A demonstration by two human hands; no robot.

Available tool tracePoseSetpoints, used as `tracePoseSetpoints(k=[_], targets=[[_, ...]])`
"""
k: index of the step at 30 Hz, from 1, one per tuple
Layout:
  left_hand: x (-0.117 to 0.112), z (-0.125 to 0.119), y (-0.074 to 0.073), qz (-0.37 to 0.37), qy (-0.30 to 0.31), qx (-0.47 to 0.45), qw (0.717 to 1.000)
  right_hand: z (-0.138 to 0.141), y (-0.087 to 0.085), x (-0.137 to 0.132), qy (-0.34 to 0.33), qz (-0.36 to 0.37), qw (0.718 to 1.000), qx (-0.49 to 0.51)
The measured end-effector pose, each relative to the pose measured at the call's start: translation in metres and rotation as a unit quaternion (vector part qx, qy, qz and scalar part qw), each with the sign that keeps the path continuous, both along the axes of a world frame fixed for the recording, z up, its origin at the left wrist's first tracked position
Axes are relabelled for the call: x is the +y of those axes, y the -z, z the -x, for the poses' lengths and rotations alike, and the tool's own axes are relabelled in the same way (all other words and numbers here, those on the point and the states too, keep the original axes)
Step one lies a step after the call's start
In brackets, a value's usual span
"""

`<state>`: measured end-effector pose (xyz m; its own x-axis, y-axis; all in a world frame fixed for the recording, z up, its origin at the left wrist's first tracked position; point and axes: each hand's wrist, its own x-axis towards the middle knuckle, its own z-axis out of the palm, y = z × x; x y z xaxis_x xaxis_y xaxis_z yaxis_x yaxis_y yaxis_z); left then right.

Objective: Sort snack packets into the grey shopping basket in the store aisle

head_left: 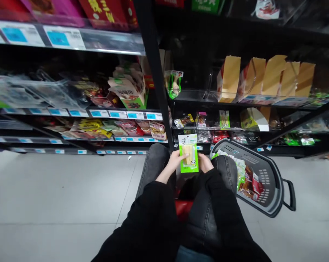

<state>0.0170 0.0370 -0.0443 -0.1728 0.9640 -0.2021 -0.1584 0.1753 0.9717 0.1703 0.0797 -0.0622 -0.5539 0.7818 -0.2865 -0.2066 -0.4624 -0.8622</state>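
Between my knees I hold up a green and white snack packet with a clear window and a small panda picture near its bottom corner. My left hand grips its left edge, the thumb lying across the front. At the right edge is my right hand, closed on the packet, its fingers partly hidden behind it. To the right of my knee stands a grey shopping basket, with several green, red and brown packets inside.
Black shelves rise in front, carrying bagged snacks and price labels. Open cardboard boxes line the right shelf. A green packet hangs beside the upright. A red seat shows between my legs, above a pale tiled floor.
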Motion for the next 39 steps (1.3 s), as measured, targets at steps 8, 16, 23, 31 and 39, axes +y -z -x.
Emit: tracePoseSetpoints(k=[8,16,23,31,39], targets=[[0.001,0.001,0.009,0.010,0.071,0.004,0.997,-0.003,0.013,0.003,0.037,-0.118,0.990,-0.061],[0.003,0.003,0.002,0.032,0.159,-0.046,0.986,-0.008,0.008,0.001,-0.004,-0.143,0.988,-0.056],[0.001,-0.001,-0.001,0.057,0.145,-0.122,0.980,-0.010,0.003,-0.001,-0.029,-0.159,0.986,-0.037],[-0.001,-0.018,-0.002,0.069,0.091,-0.161,0.980,-0.010,-0.001,0.000,-0.014,-0.116,0.993,-0.012],[0.000,-0.018,0.002,0.033,0.132,-0.120,0.983,-0.007,0.001,0.000,0.010,-0.042,0.999,0.015]])
